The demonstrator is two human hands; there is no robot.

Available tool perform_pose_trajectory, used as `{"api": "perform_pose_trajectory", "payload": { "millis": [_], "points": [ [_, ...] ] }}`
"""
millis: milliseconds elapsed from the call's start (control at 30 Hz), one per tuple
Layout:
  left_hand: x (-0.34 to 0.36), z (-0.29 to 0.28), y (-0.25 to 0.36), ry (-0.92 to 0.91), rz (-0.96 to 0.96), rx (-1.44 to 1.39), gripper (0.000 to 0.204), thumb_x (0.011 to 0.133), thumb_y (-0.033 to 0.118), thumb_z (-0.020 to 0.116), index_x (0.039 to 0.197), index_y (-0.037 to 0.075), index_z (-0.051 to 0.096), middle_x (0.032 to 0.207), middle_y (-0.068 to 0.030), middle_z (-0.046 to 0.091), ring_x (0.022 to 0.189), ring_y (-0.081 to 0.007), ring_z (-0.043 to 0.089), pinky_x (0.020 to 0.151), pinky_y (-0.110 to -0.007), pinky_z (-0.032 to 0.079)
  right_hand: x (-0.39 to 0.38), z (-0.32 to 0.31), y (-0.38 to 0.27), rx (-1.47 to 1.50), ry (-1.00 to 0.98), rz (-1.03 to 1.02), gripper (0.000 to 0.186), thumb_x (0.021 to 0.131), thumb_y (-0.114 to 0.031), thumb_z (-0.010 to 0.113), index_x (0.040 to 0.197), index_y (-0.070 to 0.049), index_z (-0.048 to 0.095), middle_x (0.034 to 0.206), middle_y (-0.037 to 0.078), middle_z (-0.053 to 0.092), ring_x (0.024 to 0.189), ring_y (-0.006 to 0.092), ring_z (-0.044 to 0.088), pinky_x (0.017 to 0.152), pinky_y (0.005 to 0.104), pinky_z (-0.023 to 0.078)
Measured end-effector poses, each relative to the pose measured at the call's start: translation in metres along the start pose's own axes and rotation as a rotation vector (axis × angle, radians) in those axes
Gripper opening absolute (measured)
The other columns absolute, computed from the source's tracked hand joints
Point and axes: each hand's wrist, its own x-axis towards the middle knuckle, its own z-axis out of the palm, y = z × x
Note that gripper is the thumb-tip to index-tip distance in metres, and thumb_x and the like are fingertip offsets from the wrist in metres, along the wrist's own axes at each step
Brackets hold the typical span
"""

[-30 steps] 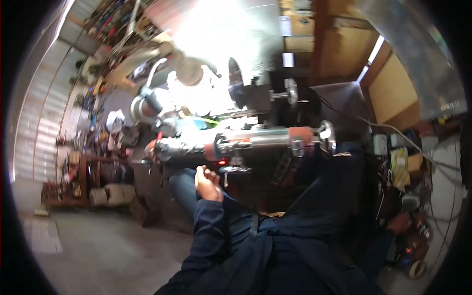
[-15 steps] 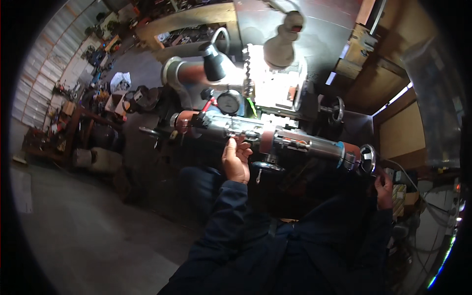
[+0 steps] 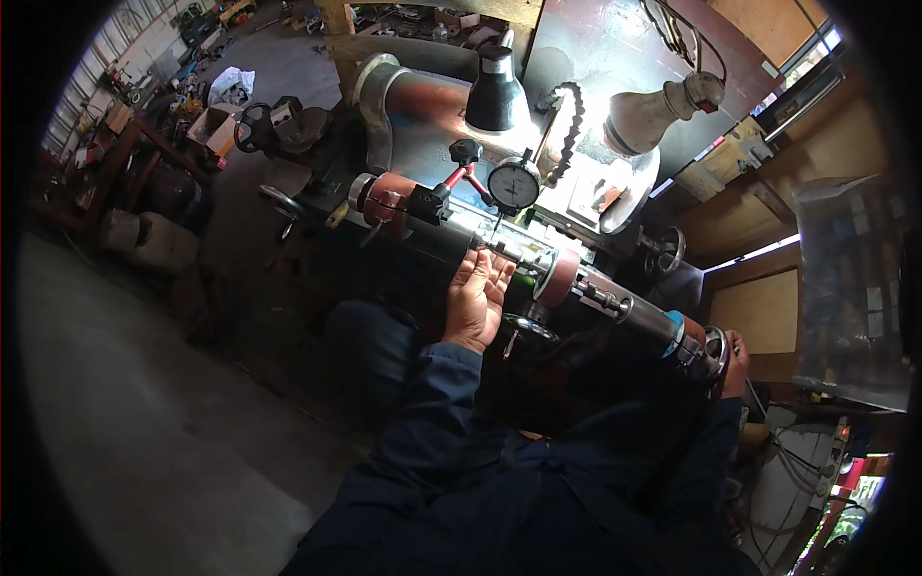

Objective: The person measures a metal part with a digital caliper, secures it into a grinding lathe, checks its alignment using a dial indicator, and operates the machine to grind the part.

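Just below the dial gauge, the half-curled left hand meets the metal rod, its hold unclear, while well rightward the right hand grips the wheel, apparently for leverage.

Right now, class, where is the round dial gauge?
In the head view, the round dial gauge is above and slightly right of centre, just right of the red arm, below the black lamp and above the left hand.

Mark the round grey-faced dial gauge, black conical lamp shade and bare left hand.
Dial gauge (image 3: 514, 186), head view: middle of its face.
Black lamp shade (image 3: 496, 102), head view: its outer side.
Left hand (image 3: 475, 304), head view: middle of the hand.
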Motion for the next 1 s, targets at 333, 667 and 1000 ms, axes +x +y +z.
{"api": "perform_pose_trajectory", "payload": {
  "millis": [333,667,1000],
  "points": [
    [0.006,-0.013,-0.013,-0.076,0.023,-0.075,0.012,0.104,0.009,0.055,0.094,0.013,0.061,0.106,-0.0017,0.065,0.1,-0.0128,0.062,0.1,-0.036,0.049,-0.02,0.021,0.024,0.045,-0.16,0.211,0.02,0.099,-0.024,0.061,0.105,-0.005,0.065,0.085,0.001,0.064,0.073,0.01,0.06,0.063,0.0269,0.049],
    [0.002,-0.001,-0.011,-0.052,0.016,-0.038,0.017,0.104,0.009,0.056,0.088,0.015,0.058,0.087,0.0028,0.058,0.08,-0.0089,0.057,0.097,-0.036,0.051,-0.078,-0.019,0.007,0.026,-0.246,0.3,0.023,0.102,-0.029,0.056,0.108,-0.007,0.062,0.067,-0.001,0.056,0.046,0.0116,0.049,0.042,0.028,0.042],
    [0.0,0.0,-0.008,-0.088,0.034,-0.07,0.007,0.103,0.01,0.057,0.106,0.009,0.063,0.114,-0.0071,0.066,0.108,-0.0192,0.063,0.099,-0.037,0.05,-0.05,-0.004,-0.06,0.017,-0.078,0.192,0.027,0.105,-0.031,0.055,0.101,-0.006,0.065,0.069,-0.003,0.057,0.048,0.0046,0.046,0.044,0.023,0.039]
  ]
}}
